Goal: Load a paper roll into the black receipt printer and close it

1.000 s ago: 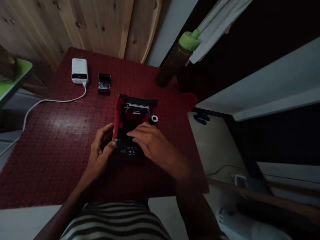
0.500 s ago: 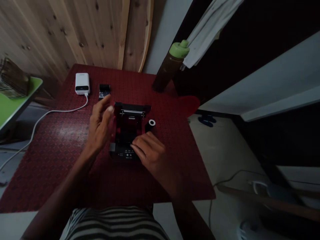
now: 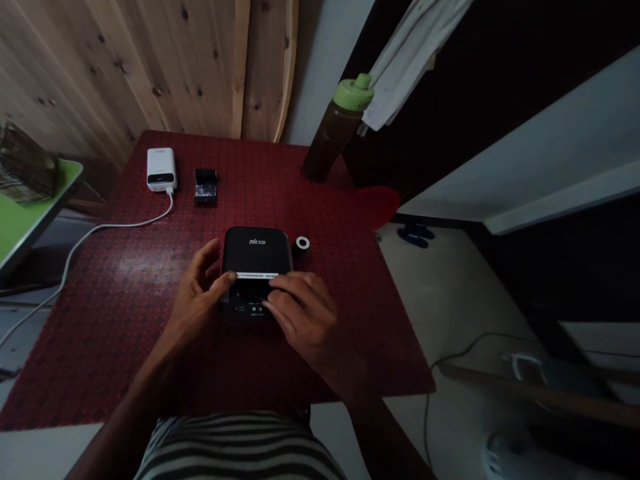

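Flanking the black device (image 3: 257, 253), we have our left hand (image 3: 195, 299) half-open, thumb at its left side; our right hand (image 3: 309, 317) curls at its right front, grip unclear.

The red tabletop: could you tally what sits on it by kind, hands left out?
Black device: 1
White box: 1
White cable: 1
Green-capped bottle: 1
Black roll with a white end: 1
Small black item with a shiny part: 1
Total: 6
Not counted: red rounded thing at the right edge; its support is unclear.
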`<control>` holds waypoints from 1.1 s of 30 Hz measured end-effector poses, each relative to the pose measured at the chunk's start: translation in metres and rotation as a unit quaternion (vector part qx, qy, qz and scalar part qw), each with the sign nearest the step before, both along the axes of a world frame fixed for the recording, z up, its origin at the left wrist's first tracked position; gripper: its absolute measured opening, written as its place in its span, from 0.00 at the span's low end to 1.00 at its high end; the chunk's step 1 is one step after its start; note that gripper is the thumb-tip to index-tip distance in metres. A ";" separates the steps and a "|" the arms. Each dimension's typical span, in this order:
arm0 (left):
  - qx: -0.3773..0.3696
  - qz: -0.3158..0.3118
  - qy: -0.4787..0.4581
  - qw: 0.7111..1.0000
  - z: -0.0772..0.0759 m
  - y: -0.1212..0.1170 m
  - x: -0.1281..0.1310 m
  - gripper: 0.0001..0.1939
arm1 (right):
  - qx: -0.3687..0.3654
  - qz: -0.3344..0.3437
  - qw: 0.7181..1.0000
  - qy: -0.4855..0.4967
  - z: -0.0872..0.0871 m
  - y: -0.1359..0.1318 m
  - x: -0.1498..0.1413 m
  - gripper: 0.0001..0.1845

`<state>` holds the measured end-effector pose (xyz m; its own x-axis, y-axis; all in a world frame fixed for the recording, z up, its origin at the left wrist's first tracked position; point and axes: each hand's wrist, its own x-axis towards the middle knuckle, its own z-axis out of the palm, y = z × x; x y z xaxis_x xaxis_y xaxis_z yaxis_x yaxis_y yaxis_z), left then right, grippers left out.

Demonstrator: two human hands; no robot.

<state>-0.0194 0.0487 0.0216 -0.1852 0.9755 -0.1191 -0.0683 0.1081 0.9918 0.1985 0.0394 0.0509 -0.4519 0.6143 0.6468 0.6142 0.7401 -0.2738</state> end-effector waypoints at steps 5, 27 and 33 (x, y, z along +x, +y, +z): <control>-0.018 -0.028 -0.037 0.999 -0.003 -0.003 0.002 0.40 | -0.082 0.008 0.996 0.019 0.005 -0.002 0.001 0.05; -0.042 0.005 -0.022 0.999 0.007 -0.034 0.000 0.26 | -0.233 -0.149 0.945 0.177 -0.045 -0.049 0.013 0.37; -0.038 0.011 0.011 0.999 0.011 -0.030 0.004 0.27 | -0.247 -0.148 0.942 0.174 -0.067 -0.050 0.004 0.33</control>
<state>-0.0151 0.0182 0.0324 -0.2094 0.9596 -0.1880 -0.0503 0.1814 0.9821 0.2022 -0.0104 -0.0166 -0.0274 0.9447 0.3269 0.5824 0.2809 -0.7628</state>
